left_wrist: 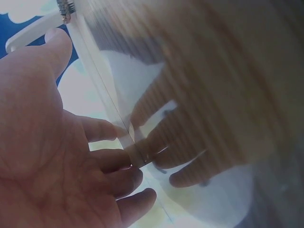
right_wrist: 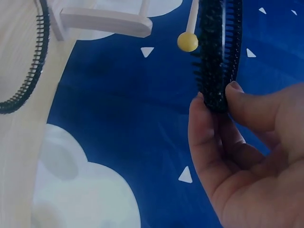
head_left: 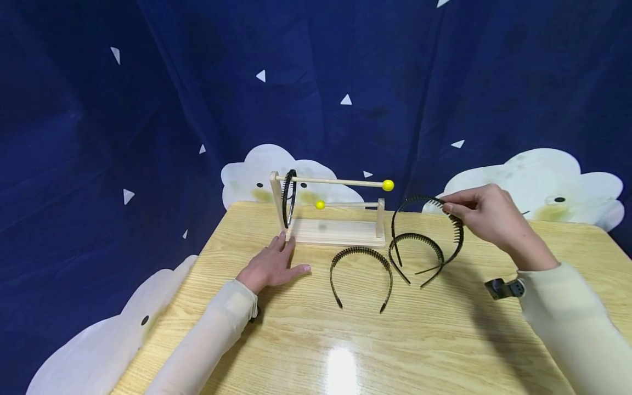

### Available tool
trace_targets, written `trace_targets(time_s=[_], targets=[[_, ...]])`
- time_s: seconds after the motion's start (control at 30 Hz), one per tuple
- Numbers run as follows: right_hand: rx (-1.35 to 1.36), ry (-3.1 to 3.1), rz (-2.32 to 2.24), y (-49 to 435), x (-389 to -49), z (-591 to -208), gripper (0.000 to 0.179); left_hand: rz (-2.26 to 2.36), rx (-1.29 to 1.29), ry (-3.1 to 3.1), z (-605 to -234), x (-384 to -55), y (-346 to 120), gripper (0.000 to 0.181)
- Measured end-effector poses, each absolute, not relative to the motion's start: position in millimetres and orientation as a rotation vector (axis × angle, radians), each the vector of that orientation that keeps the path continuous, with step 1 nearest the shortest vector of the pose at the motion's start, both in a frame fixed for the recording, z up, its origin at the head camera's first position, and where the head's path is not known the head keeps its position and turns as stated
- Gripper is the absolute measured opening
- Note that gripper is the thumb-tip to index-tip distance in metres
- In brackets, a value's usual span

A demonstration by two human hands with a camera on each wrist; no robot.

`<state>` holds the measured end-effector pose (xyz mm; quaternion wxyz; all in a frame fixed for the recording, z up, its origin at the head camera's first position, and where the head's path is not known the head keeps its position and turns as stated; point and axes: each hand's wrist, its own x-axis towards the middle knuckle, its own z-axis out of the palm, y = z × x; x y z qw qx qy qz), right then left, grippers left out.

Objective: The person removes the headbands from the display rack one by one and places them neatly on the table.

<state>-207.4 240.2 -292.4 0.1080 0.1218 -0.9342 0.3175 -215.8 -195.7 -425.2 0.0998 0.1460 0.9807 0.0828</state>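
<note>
My right hand (head_left: 486, 214) pinches a black toothed headband (head_left: 419, 197) between thumb and fingers, raised above the table to the right of a small wooden rack (head_left: 336, 233). In the right wrist view the held headband (right_wrist: 213, 61) stands upright, its teeth showing on both sides. With fingers spread and mostly straight, my left hand (head_left: 271, 266) lies by the rack's left end, fingertips at the base corner. Another black headband (head_left: 285, 203) hangs on the upper rod near the left post. Two more lie on the table: one headband (head_left: 360, 250) in front of the rack, another headband (head_left: 417, 236) behind the held one.
The upper rod ends in a yellow ball (head_left: 388, 185) pointing right; a shorter lower rod ends in a second yellow ball (head_left: 320, 204) pointing left. A light wood table (head_left: 306, 340) carries everything. Behind it hangs a dark blue curtain (head_left: 306, 44) with white clouds and triangles.
</note>
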Motion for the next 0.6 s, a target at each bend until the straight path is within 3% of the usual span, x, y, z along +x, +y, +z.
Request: trace_targets(time_s=[0.6], targets=[[0.375,-2.792,0.92,264.3,-206.3,-315.6,0.026,0.247,0.424,2.897,-427.1,-217.5,-196.3,0.1]])
